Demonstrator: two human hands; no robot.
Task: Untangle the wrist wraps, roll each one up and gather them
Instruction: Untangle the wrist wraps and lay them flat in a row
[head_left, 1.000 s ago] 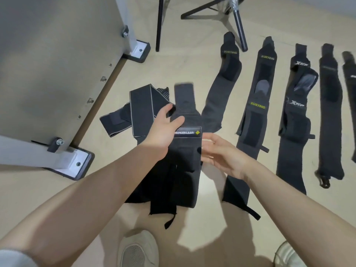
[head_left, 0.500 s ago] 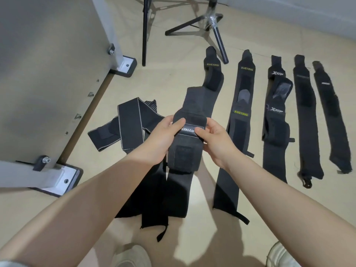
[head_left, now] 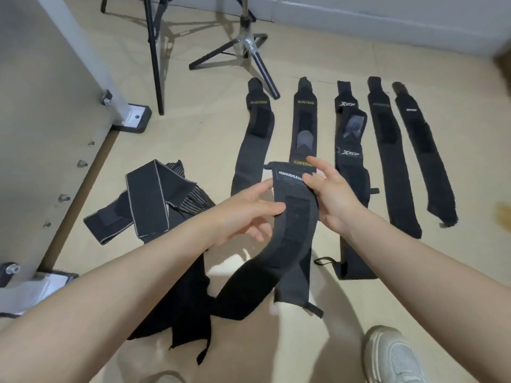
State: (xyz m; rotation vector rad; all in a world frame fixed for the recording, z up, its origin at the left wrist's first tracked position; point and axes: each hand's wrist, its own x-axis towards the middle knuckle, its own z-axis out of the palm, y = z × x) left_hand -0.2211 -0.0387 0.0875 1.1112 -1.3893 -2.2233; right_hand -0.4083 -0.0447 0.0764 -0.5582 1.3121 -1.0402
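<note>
A: Fingers (head_left: 313, 164) first. From my remote seat I see the right hand (head_left: 329, 197) pinching the top corner of the MANUEKLEAN wrap (head_left: 296, 217), thumb over the label end and the other fingers behind its upper edge. The left hand (head_left: 243, 214) takes the wrap's left edge lower down, thumb on the front, the rest curled behind, as far as I can tell.

B: Where does that wrap go from there?

A: It is held up between both hands, above the floor (head_left: 193, 128), and its tail curves down and left towards the dark tangled wraps (head_left: 177, 305) under my left forearm.

B: And progress?

A: I judge it early. Five straightened wraps (head_left: 384, 150) lie side by side on the floor beyond the hands, flat, none rolled. A grey-edged folded wrap (head_left: 143, 200) sits crossed over a striped one to the left, near the metal frame (head_left: 130, 117). So untangling is partly done; this wrap, the pile below, all the rolling and the gathering remain.
</note>
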